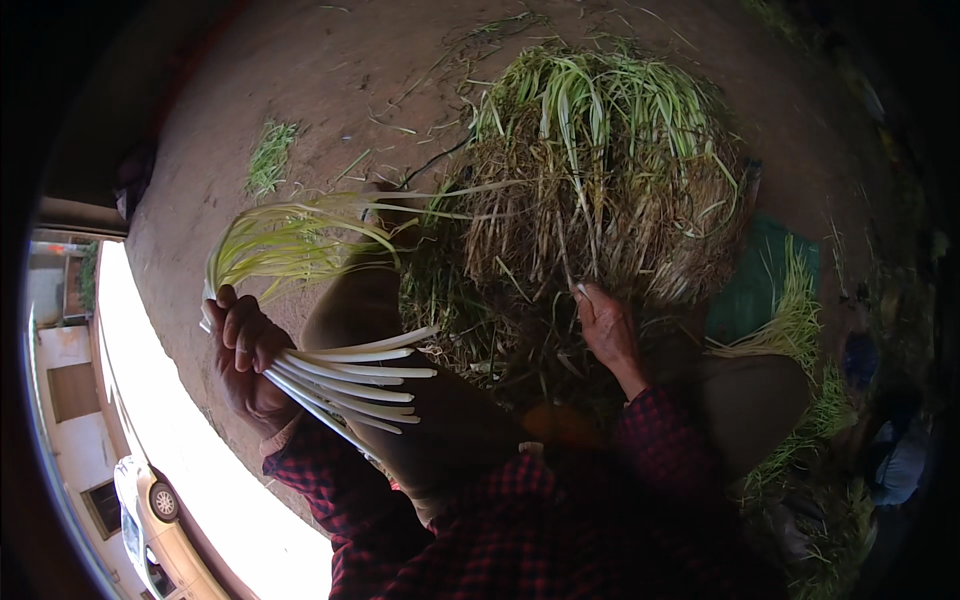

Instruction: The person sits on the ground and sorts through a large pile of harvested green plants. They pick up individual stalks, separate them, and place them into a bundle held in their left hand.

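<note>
My left hand (251, 360) is closed around a bunch of peeled white allium stalks (352, 375), which look like young leeks or garlic greens. Their trimmed white ends fan out over my lap, and yellow-green leaves (300, 232) droop from the other side of the fist. Before me lies a big heap of uncleaned stalks (600, 150), green at the far end and brown with dry husks nearer me. At the heap's near edge, my right hand (606, 326) pinches the lower end of a stalk (568, 240) between thumb and fingers. Its leaves still rest on the heap.
Cut green scraps (271, 159) lie on the brown floor (217, 150) at upper left. On the right, yellowish stalks (796, 319) rest partly on a green sheet (750, 277). Dark peelings (517, 352) gather between my legs. A car (161, 525) stands outside in the sunlight at lower left.
</note>
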The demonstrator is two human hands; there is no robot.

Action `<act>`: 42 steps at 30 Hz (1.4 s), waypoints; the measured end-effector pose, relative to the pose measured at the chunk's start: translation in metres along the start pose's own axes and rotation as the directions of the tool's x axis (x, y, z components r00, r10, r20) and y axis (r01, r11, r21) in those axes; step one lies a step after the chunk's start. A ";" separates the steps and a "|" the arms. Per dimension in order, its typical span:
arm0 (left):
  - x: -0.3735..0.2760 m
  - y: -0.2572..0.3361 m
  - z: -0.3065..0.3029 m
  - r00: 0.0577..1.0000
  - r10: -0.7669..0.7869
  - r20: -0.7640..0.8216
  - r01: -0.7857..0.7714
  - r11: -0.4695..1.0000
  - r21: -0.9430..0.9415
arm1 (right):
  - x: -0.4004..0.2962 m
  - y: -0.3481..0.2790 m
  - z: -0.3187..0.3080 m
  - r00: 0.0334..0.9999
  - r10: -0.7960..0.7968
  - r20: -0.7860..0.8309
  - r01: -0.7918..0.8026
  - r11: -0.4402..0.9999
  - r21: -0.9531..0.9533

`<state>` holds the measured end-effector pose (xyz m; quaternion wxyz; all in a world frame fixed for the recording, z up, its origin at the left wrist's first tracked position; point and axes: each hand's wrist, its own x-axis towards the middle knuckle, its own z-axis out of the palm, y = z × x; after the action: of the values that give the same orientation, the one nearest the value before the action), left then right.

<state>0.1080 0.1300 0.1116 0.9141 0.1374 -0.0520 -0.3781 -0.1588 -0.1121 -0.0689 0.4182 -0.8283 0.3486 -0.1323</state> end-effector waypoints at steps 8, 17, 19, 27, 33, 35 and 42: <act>0.002 -0.024 -0.015 0.994 0.106 0.009 -0.106 0.984 0.145 | 0.100 0.025 -0.006 0.985 -0.096 -0.141 -0.002 0.820 -0.572; 0.007 -0.130 -0.056 0.875 -0.246 -0.416 0.349 0.917 0.192 | 0.121 0.021 -0.020 0.978 0.165 -0.130 -0.205 0.893 -0.402; 0.007 -0.141 -0.055 0.882 -0.261 -0.391 0.375 0.893 0.249 | 0.124 0.005 -0.045 0.924 0.381 -0.016 -0.378 0.909 -0.174; 0.005 -0.152 -0.050 0.868 -0.297 -0.397 0.438 0.834 0.335 | 0.076 -0.031 -0.086 0.947 0.277 0.163 -0.301 0.587 0.752; 0.004 -0.165 -0.046 0.866 -0.287 -0.409 0.448 0.808 0.382 | -0.004 -0.110 -0.111 0.977 0.211 0.015 -0.081 0.308 0.948; 0.002 -0.165 -0.042 0.866 -0.292 -0.405 0.450 0.809 0.378 | -0.032 -0.126 -0.116 0.984 0.180 0.011 -0.069 0.323 0.944; 0.006 -0.164 -0.032 0.885 -0.229 -0.405 0.406 0.804 0.434 | -0.065 -0.121 -0.171 0.880 -0.461 -0.116 0.208 0.153 0.966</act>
<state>0.0075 0.0211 0.0336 0.7629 0.4411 0.0296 -0.4717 -0.2364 -0.1207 0.1364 0.8279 -0.4585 -0.0461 -0.3198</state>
